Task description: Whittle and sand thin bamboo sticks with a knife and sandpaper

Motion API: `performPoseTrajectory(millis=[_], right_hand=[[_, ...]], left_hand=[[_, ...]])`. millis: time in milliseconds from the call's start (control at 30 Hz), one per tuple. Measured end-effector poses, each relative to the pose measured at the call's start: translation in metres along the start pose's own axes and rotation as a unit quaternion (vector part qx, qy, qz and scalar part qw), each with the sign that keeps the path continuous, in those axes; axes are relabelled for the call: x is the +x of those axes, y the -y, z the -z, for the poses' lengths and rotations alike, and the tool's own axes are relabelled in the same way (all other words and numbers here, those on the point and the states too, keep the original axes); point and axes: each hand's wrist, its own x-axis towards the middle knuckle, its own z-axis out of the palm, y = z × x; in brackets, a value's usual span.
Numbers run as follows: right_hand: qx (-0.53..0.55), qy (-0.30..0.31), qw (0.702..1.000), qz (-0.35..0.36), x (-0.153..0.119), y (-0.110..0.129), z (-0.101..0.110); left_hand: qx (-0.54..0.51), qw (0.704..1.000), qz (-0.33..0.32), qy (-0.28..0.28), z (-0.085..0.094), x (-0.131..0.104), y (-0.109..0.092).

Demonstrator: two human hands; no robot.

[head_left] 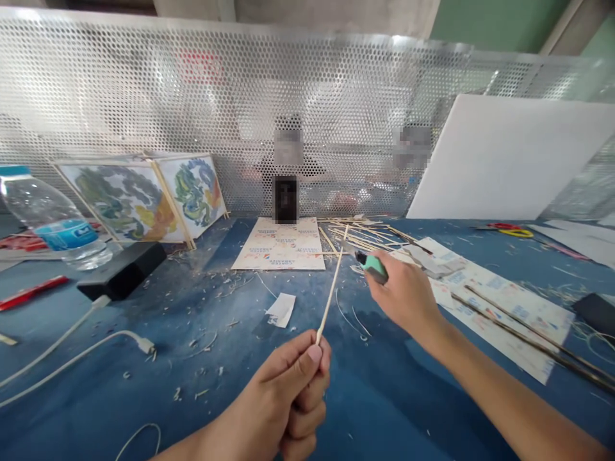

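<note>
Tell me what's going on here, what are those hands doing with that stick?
Someone's left hand is holding a thin pale stick that points away over the blue table. The right hand is gripping a green tool close to the stick, but I can't tell whether they touch. Little scraps lie about on the table. Farther back is a loose pile of sticks, and off to the left stand painted panels with wooden edges.

Left hand [300,387]: our fingers curled closed, thumb on top, near side of the table. Right hand [401,285]: our grip closed, farther over the table, forearm angled in.
</note>
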Motion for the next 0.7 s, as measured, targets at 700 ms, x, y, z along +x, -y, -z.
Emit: performPoseTrajectory(millis=[700], right_hand=[[0.046, 0.032, 0.998, 0.017, -0.014, 0.021, 0.010]], left_hand=[[-0.006, 1.000, 0.021, 0.002, -0.005, -0.007, -0.004]])
